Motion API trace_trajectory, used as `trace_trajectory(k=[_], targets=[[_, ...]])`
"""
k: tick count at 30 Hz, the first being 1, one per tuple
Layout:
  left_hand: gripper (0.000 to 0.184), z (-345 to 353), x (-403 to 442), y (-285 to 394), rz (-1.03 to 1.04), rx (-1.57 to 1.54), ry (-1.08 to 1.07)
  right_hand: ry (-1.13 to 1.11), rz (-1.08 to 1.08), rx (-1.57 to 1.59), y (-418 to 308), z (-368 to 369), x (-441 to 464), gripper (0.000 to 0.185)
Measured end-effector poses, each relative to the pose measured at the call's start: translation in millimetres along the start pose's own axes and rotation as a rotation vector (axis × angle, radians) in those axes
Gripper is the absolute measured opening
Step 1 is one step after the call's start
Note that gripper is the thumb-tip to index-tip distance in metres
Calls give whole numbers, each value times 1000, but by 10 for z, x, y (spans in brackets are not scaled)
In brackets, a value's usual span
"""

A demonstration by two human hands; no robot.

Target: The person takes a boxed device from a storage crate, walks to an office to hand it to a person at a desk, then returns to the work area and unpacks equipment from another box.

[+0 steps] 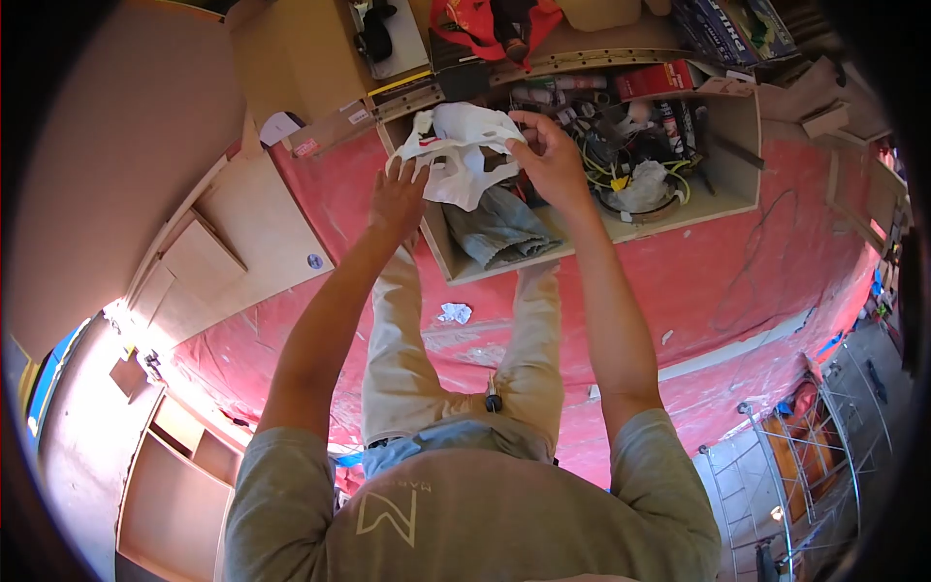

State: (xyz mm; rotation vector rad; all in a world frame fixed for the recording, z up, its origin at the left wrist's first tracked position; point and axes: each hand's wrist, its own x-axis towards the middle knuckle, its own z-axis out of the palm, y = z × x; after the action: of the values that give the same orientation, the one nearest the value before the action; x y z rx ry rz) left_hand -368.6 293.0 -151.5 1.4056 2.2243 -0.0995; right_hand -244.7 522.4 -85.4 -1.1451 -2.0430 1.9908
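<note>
The bag [470,165], white and crumpled, is up between both hands over the left part of the open box [669,225]. The right hand [551,160] has thumb and forefinger closed on its right edge; the other fingers curl behind. The left hand [398,199] lies at its left edge, fingers slightly spread, tips on the plastic; its thumb is hard to make out, so I cannot tell whether it grips.

The box's left wall runs close beneath the left hand, and its front edge slants up toward the right, nearest the person at the left corner. The grey cloth [499,231] fills the front left corner, just below the bag. Right of the right hand, the cables [630,170] and the clear bag [644,189] crowd the inside. The red box [655,80] sits at the back rim. Toward the person, the red sheet [718,281] gives open room, broadest to the right; the paper scrap [454,312] lies on it between the legs. The wooden board [247,238] lies to the left, well apart from the hands.

The bag hides part of the box's back left. The small items among the cables blur together. The scaffold [805,456] at lower right is cut off by the dark round border.
</note>
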Motion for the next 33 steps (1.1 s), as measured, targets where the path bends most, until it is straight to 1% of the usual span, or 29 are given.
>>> trace_trajectory(k=[1, 4, 5, 8, 9, 12, 15, 17, 18, 20, 21, 23, 25, 26, 28, 29, 30, 32, 33], targets=[[59, 42, -5, 19, -39, 34, -7, 1, -10, 29, -49, 33, 3, 39], [67, 118, 9, -74, -124, 279, -168, -2, -50, 73, -193, 164, -1, 40], [57, 118, -6, -121, -109, 287, -202, -27, -25, 104, -228, 199, -4, 40], [30, -34, -67, -352, -74, 317, -301, -50, -70, -39, -191, 255, 19, 38], [13, -31, -129, -407, -44, 253, -142, -42, -79, -50, -185, 253, 15, 37], [12, -76, -224, -554, 64, 143, 21, -3, -84, -69, -177, 196, -13, 33], [11, -201, -294, -609, 92, -9, 132, 64, -60, -66, -213, 128, -81, 31], [13, -385, -325, -527, -114, -317, 191, 124, -78, -70, -301, 101, -172, 31], [14, -461, -295, -479, -220, -471, 235, 135, -24, -11, -358, 101, -228, 31], [20, -460, -209, -426, -375, -588, 365, 139, 69, 108, -433, 172, -318, 30], [23, -399, -138, -417, -451, -649, 429, 109, 31, 42, -373, 244, -285, 32], [33, 66, 84, -440, -244, -758, 528, 59, -30, -90, -92, 437, -269, 37], [43, 117, 175, -200, -200, -535, 470, -32, -67, -308, 171, 609, -279, 44], [42, 73, 154, -187, -242, -649, 458, -75, -89, -420, 194, 663, -250, 48], [41, 31, 92, -238, -328, -878, 425, 0, -146, -434, 92, 719, -208, 50], [42, 246, 72, -406, -448, -991, 366, 36, -166, -437, 56, 745, -191, 52], [44, 681, 36, -681, -565, -1105, 303, 66, -176, -430, 6, 755, -145, 51], [47, 779, -142, -1037, -668, -1455, 368, 127, -192, -418, -99, 752, -43, 51], [49, 636, -259, -1167, -645, -1687, 503, 174, -220, -387, -120, 765, 13, 49]])
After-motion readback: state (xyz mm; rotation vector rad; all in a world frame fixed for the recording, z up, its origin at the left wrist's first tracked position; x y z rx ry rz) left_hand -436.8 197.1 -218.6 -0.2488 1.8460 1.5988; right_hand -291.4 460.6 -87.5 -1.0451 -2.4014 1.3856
